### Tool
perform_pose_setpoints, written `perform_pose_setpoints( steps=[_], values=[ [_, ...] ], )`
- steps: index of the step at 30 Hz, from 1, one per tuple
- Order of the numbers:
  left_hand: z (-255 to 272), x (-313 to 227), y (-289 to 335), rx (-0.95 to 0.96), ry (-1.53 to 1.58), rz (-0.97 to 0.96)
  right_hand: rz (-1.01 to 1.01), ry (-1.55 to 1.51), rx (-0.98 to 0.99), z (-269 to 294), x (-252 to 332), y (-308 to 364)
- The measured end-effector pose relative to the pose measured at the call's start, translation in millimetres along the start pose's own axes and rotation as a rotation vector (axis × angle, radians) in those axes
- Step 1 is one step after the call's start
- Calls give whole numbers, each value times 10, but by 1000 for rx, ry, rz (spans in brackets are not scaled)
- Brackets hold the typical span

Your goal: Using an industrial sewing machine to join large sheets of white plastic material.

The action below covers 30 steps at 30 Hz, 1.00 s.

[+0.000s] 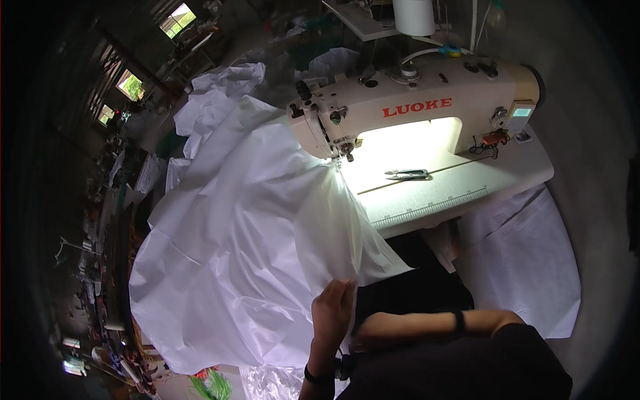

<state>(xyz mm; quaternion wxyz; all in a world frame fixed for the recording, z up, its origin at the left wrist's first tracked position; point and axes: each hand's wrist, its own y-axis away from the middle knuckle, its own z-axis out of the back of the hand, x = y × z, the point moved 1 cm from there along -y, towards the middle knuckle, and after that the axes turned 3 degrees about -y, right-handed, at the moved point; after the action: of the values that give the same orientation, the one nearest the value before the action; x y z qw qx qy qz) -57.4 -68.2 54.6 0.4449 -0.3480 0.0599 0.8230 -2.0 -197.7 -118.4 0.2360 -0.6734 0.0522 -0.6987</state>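
A large white sheet of smooth, plastic-like fabric [220,227] hangs in folds from the sewing machine [427,87]. Its gathered edge runs up under the needle area, in the bright lamp light. My left hand [333,301] is closed, pinching the sheet's near edge below the machine bed. Close beside my left wrist lies my right hand [370,330], its forearm crossing my lap from the right. The fingers of that hand are hidden, so what they hold does not show. Small thread snips [408,175] lie on the machine bed, away from both hands.
More white fabric [527,260] hangs at the right below the bed. A white thread cone [413,17] stands behind the machine. Crumpled clear plastic [273,382] and a green bundle of strands [213,385] lie at the lower left. Cluttered shelving and windows fill the dim left side.
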Motion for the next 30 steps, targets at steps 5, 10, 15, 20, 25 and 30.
perform_pose_setpoints(
  steps=[5, 10, 15, 20, 25, 30],
  values=[
    [-48, 28, 147, -72, -55, -37, -263, 1183, -892, 1196, 1367, -219],
    [-180, -120, 5, 94, -156, -137, -237, 748, -550, 783, 1227, -26],
    [-165, -195, 35, 160, -33, -123, -41, 956, -366, 696, 1509, -233],
    [-68, -280, -27, 161, -227, -204, -100, -375, -777, 1149, 1004, -317],
    [11, -263, -82, 211, -448, -387, -492, -644, -634, 1071, 654, -530],
    [-192, -154, 37, 377, -508, -451, -575, 663, -716, 1294, 826, -747]
  ],
)
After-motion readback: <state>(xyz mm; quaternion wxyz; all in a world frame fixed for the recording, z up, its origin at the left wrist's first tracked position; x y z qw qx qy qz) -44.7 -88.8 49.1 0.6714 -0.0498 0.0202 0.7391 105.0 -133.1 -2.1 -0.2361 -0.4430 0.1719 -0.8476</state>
